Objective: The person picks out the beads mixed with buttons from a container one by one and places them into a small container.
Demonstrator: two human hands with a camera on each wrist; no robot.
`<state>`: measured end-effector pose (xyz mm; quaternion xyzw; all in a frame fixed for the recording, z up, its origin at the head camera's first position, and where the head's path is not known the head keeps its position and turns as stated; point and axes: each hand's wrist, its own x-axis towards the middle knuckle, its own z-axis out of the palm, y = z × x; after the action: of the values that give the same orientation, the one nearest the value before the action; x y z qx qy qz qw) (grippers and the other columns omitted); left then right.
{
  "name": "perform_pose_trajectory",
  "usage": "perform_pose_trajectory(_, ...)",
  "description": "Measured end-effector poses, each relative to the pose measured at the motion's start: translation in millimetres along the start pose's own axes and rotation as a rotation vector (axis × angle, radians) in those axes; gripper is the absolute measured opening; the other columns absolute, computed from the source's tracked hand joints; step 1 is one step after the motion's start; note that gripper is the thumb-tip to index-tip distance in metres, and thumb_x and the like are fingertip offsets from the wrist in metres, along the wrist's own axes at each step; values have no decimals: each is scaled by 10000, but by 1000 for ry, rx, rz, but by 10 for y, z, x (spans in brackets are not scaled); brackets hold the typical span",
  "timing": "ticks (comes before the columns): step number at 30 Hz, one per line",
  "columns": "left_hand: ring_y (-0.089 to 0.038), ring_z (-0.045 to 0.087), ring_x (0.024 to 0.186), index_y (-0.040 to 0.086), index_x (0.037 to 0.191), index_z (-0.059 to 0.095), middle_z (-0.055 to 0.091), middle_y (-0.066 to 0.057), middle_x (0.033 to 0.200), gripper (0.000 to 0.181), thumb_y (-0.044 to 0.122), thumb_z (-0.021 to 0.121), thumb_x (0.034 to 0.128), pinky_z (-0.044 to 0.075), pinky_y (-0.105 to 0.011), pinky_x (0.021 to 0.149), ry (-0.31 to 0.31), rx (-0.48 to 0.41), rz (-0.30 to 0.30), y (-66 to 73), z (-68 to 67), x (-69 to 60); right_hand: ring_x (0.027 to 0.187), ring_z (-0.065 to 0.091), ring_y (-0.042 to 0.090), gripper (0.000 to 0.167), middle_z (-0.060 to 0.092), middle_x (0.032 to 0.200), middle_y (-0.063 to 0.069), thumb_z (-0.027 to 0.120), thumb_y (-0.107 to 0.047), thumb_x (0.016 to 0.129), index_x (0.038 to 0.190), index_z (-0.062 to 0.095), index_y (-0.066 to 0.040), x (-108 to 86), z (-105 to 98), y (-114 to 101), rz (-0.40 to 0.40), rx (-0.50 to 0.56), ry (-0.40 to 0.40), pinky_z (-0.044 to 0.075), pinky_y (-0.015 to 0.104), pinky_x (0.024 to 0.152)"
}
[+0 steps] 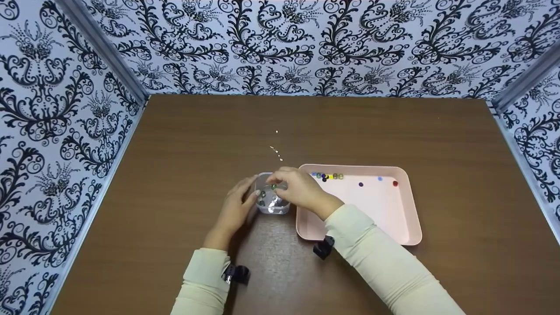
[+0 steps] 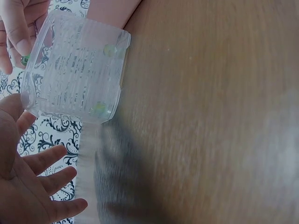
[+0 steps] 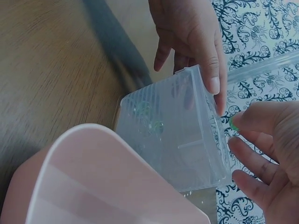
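Observation:
A clear plastic container (image 1: 272,210) stands on the table with a few greenish marbles (image 1: 263,194) at its bottom. My left hand (image 1: 236,205) holds its left side, thumb and index finger at the rim (image 2: 25,100), the other fingers spread apart outside it. Over the container's opening, my right hand (image 1: 299,188) pinches a green marble (image 3: 234,123) between thumb and index finger. To the right lies a pink tray (image 1: 363,214) with several marbles: a row along its back left wall, plus a dark blue marble (image 1: 361,184), a light blue marble (image 1: 379,178) and a red marble (image 1: 395,183).
The brown wooden table (image 1: 197,131) is bounded by patterned black-and-white walls (image 1: 284,52) at the back and sides. The tray's left wall stands close beside the container. Small bright specks (image 1: 275,151) show on the table behind the container.

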<state>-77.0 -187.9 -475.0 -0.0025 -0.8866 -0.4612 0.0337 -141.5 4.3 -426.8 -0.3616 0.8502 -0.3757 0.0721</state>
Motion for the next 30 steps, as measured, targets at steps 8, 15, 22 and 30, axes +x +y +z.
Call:
perform_pose_trajectory(8, -384, 400, 1340, 103, 1374, 546, 489, -207, 1412, 426, 218, 589, 966, 270, -563, 1111, 5, -6, 1, -4, 3, 5, 968, 633, 207, 211, 690, 1003, 49, 676, -22, 814, 1017, 717, -63, 8, 16, 22, -52, -91, 10, 520, 360, 859)
perform_pose_trajectory(15, -379, 394, 1347, 109, 1377, 544, 485, -203, 1418, 430, 216, 594, 963, 266, -559, 1116, 4, -6, -10, 0, 2, 6, 999, 631, 210, 202, 692, 1019, 48, 672, -36, 824, 1019, 717, -66, 6, 11, 9, -48, -92, 11, 514, 360, 880)
perform_pose_trajectory(22, -387, 360, 1369, 124, 1397, 525, 459, -209, 1440, 442, 230, 583, 971, 252, -577, 1118, -20, -8, -24, -1, -6, 11, 1079, 615, 236, 223, 693, 1083, 54, 667, -37, 842, 1054, 716, -84, -6, 0, -4, -22, -134, -12, 501, 393, 918)
perform_pose_trajectory(30, -400, 349, 1371, 121, 1397, 524, 450, -220, 1443, 444, 228, 584, 970, 243, -588, 1117, -21, -12, -32, -4, 2, 17, 1142, 582, 248, 258, 676, 1143, 53, 682, -58, 848, 1101, 710, -94, -11, -10, 8, -26, -151, -22, 469, 417, 972)
